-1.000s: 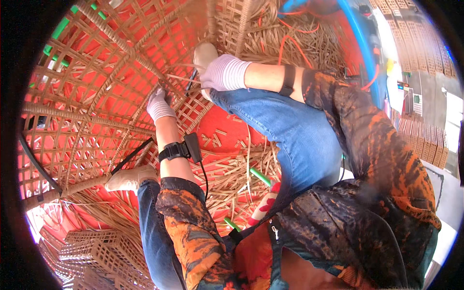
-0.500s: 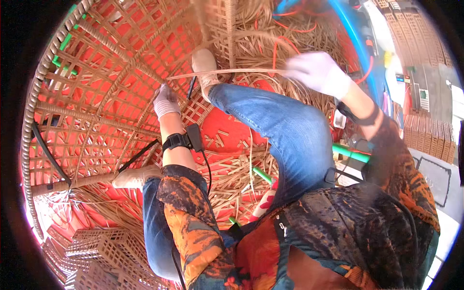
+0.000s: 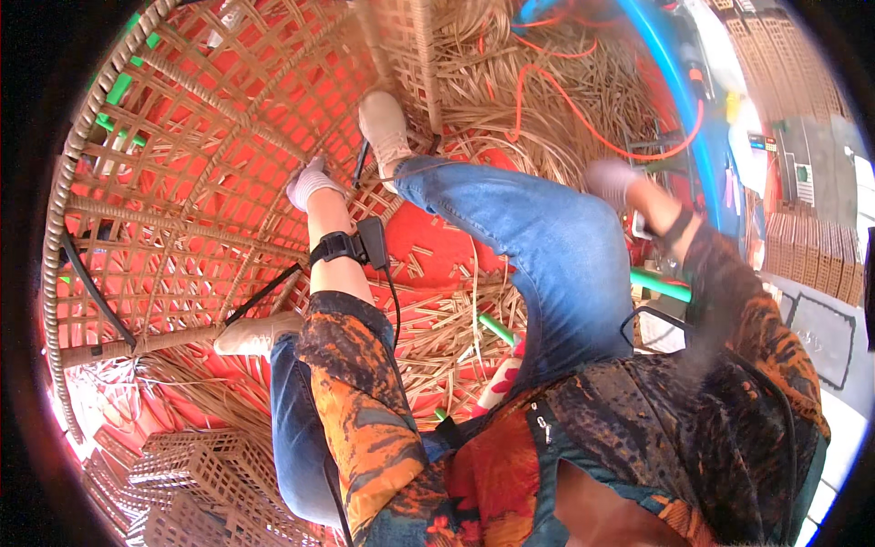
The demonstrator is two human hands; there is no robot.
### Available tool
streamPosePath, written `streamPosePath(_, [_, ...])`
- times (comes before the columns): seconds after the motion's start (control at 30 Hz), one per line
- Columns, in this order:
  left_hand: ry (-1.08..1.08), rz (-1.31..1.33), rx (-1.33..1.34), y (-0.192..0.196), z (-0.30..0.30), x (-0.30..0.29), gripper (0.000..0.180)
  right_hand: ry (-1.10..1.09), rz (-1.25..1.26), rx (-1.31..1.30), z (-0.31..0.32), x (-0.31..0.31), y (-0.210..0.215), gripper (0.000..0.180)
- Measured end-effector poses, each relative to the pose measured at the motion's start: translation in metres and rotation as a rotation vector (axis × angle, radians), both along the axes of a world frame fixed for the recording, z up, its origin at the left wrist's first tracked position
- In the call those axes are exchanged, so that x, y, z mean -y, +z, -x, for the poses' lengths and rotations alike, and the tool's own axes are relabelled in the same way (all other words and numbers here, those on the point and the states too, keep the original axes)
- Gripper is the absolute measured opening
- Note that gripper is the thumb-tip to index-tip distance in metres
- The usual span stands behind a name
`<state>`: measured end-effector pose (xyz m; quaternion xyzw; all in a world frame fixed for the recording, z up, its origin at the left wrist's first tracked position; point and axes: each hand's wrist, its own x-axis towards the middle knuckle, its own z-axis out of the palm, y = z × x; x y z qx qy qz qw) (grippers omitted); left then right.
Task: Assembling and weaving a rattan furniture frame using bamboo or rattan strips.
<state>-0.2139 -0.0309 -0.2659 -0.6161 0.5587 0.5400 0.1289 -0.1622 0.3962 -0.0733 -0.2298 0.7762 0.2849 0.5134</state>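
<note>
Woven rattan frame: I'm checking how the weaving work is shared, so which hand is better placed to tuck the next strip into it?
Left, probably. The left hand rests on the woven rattan frame at the lattice, while the right hand is out to the side, off the frame.

Large round wicker frame (image 3: 164,210), open lattice of tan cane, tilted on edge over red floor; left hand (image 3: 310,185) pressed against its weave.
</note>
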Motion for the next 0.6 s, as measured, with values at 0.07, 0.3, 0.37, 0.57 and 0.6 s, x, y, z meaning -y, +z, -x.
streamPosePath(0.07, [0.04,0.019,-0.239,-0.017,0.006,-0.006,0.024,0.06,0.507,-0.506,0.067,0.003,-0.008,0.024])
streamPosePath(0.3, [0.496,-0.097,-0.664,0.001,-0.025,-0.018,0.032,-0.029,0.907,-0.205,0.142,0.261,-0.081,0.035])
streamPosePath(0.37, [0.511,-0.081,-0.668,0.002,-0.024,-0.016,0.03,0.107,0.725,-0.134,0.133,0.299,-0.123,0.035])
streamPosePath(0.57, [0.271,0.129,-0.645,-0.026,-0.026,-0.007,0.026,-0.756,1.012,-0.105,0.073,0.318,-0.195,0.031])
streamPosePath(0.6, [0.269,0.126,-0.639,-0.024,-0.025,-0.008,0.026,-0.883,1.129,-0.056,0.073,0.316,-0.198,0.03])
